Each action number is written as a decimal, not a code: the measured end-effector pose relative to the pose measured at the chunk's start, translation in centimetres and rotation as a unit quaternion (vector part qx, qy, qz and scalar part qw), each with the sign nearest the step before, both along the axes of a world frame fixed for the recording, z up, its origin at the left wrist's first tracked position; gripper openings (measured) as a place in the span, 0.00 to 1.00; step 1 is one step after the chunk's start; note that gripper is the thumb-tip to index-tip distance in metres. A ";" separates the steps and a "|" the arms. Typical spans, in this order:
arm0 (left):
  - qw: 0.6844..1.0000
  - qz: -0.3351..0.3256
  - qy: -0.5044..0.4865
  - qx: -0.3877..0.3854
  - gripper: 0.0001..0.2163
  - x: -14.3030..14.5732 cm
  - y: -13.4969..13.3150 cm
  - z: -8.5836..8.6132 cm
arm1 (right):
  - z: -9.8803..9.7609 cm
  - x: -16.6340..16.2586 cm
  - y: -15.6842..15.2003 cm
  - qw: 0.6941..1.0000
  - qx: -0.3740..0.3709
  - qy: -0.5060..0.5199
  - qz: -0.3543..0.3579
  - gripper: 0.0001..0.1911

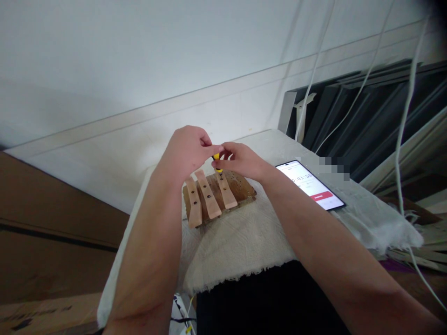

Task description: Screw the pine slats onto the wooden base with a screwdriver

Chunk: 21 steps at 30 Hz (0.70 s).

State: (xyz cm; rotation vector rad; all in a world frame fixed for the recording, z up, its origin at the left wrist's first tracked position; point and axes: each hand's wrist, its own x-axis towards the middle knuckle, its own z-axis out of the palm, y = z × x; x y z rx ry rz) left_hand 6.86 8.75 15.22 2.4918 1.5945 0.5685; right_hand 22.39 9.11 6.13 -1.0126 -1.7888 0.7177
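Note:
A dark wooden board (244,188) lies on a cloth-covered table (244,242), with three pale wooden slats (208,200) laid across it side by side. My left hand (186,151) and my right hand (240,160) meet just above the board's far end. Both are closed, pinching a small yellow-handled screwdriver (217,157) that stands upright over the rightmost slat (226,190). Its tip is hidden by my fingers.
A phone (310,185) with a running timer on its screen lies on the cloth to the right of the board. Dark metal frames (366,116) lean against the wall at the right, with white cables (401,139) hanging over them. Brown cardboard (52,232) is at the left.

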 end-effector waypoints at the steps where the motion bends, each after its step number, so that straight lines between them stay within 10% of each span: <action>1: 1.000 -0.004 0.002 -0.007 0.10 0.0 0.0 0.1 | 0.0 0.1 0.0 1.000 -0.002 0.005 0.016 0.12; 8: 0.988 -0.133 -0.025 -0.070 0.11 -0.4 -0.2 0.3 | -0.4 -0.2 0.5 0.999 -0.035 0.038 -0.011 0.14; 16: 0.999 0.001 0.042 0.015 0.12 0.2 0.2 -0.2 | 0.1 0.0 0.0 1.000 0.006 -0.017 0.008 0.09; 21: 0.994 -0.084 0.066 -0.011 0.12 -0.5 0.0 0.3 | 0.0 -0.1 0.2 1.000 -0.025 0.007 -0.008 0.09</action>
